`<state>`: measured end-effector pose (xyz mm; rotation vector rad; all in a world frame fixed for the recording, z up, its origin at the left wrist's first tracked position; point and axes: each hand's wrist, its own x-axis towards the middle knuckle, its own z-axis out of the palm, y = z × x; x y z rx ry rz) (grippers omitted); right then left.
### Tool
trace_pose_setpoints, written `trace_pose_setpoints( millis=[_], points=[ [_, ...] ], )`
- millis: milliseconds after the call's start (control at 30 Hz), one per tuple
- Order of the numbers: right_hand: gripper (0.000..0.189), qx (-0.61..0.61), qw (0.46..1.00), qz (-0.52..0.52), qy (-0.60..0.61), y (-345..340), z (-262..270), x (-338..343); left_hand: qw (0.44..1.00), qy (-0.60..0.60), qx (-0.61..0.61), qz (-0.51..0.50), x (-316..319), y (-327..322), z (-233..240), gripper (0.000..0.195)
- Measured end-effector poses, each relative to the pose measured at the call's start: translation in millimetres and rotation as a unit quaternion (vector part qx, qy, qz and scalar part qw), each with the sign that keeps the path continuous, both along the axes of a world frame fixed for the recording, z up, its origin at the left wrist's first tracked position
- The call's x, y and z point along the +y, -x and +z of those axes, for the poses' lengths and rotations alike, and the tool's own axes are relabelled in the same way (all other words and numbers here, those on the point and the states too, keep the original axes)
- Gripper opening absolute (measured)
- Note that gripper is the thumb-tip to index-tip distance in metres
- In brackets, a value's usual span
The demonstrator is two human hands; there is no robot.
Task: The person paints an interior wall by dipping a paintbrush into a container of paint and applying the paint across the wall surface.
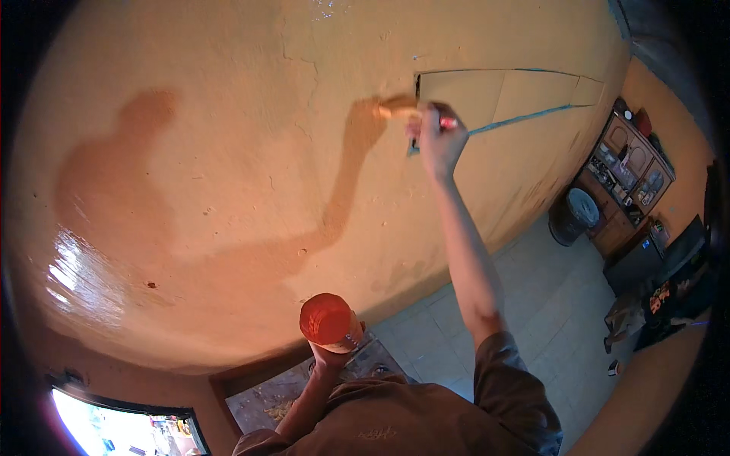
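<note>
My left hand (329,358) grips a cut-open plastic container (346,343) from below, low in front of my chest. Orange-red paint (331,325) shows inside it. With my arm stretched up and forward, my right hand (438,139) holds a paintbrush (449,122) with a red handle. The bristle end points left at the orange-painted wall (239,142); blur hides whether it touches. Just beside that hand, a recessed panel (462,94) with blue-edged borders is set into the wall. Fine cracks and small pits mark the wall's surface.
Under the container stands a paint-spotted table (256,407). A bright window opening (125,427) is at lower left. On the right are a tiled floor (530,319), a dark bin (570,219), a wooden cabinet (619,148) full of items, and another person (650,308).
</note>
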<state>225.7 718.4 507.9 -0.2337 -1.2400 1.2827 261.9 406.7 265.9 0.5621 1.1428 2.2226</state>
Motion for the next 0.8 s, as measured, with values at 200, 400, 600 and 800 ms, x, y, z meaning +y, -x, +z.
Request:
trace_pose_setpoints(
  millis=[200,400,600,800],
  points=[
    [0.014,0.174,0.981,0.01,-0.084,6.4,-2.1,-7.1,0.975,-0.115,-0.187,-0.026,0.0,3.0,-7.6,0.046],
    [0.014,0.115,0.993,-0.016,-0.011,17.4,-131.3,-11.4,0.934,-0.237,-0.212,-0.161,4.4,13.8,-14.3,0.051],
    [0.015,0.036,0.993,-0.013,0.116,-12.3,-172.7,-22.0,0.917,-0.185,-0.347,-0.064,1.9,7.0,-9.2,0.055],
    [0.014,-0.058,0.991,-0.011,0.122,-1.1,-135.1,2.6,0.908,-0.194,-0.367,-0.063,6.3,4.4,-11.0,0.055]
  ],
)
